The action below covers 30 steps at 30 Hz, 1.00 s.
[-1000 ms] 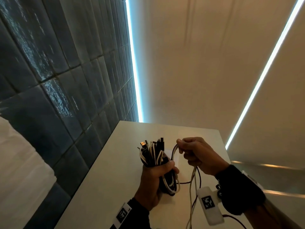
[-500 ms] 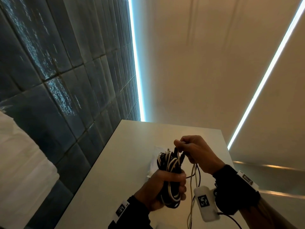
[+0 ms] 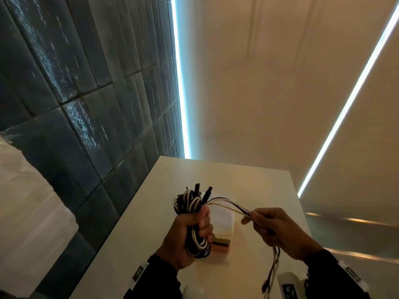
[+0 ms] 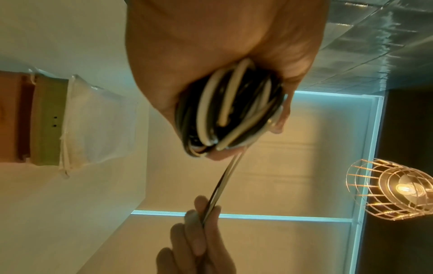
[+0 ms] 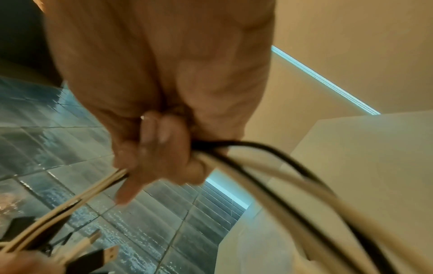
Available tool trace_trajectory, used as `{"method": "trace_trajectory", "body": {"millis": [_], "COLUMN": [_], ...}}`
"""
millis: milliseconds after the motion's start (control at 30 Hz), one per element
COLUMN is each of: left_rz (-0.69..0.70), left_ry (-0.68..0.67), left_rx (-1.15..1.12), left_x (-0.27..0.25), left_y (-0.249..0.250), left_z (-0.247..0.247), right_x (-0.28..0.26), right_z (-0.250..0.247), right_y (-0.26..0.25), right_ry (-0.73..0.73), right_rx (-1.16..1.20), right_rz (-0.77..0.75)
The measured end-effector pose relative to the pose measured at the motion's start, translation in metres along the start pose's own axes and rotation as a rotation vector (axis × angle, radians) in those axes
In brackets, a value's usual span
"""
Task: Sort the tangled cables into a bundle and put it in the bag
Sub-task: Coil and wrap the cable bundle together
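Observation:
My left hand [image 3: 190, 231] grips a thick bundle of black and white cables [image 3: 191, 205] upright above the white table [image 3: 259, 182]; several plug ends stick out of its top. The same bundle [image 4: 230, 109] fills my fist in the left wrist view. A few loose strands [image 3: 228, 205] run from the bundle to my right hand [image 3: 274, 227], which holds them between curled fingers [image 5: 154, 146]. Their tails [image 3: 272, 270] hang below that hand. A clear plastic bag [image 3: 222, 221] lies flat on the table behind my left hand, also seen as the bag [image 4: 98, 122].
A dark tiled wall [image 3: 86, 104] runs along the table's left edge. A flat orange and green item [image 3: 221, 244] lies at the bag's near end. A caged ceiling lamp [image 4: 396, 189] shows in the left wrist view.
My right hand has pulled away from the bundle to the right, drawing the loose strands out taut. My left hand keeps its grip and has turned the bundle so the plug ends point up.

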<state>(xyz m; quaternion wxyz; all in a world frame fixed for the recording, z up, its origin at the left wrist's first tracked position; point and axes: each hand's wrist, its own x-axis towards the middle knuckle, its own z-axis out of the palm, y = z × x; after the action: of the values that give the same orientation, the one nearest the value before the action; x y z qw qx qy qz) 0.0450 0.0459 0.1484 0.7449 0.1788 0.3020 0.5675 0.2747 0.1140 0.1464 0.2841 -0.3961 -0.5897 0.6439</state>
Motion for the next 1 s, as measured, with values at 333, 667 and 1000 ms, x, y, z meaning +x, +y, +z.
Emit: {"method": "trace_trajectory", "body": {"millis": [333,667,1000], "left_rz": [0.079,0.034,0.317], "left_ry": [0.224,0.168,0.383], "left_rx": [0.078,0.098,-0.028], "left_x": [0.022,0.027,0.047], "left_y": [-0.02,-0.018,0.038], "left_z": [0.022,0.013,0.009], "right_x": [0.006,0.008,-0.015], "right_z": [0.068,0.089,0.096], "right_y": [-0.018,-0.013,0.013], "right_ry": [0.583,0.194,0.244], "right_rx": [-0.347,-0.886,-0.526], "right_rz": [-0.525,-0.682,-0.395]}}
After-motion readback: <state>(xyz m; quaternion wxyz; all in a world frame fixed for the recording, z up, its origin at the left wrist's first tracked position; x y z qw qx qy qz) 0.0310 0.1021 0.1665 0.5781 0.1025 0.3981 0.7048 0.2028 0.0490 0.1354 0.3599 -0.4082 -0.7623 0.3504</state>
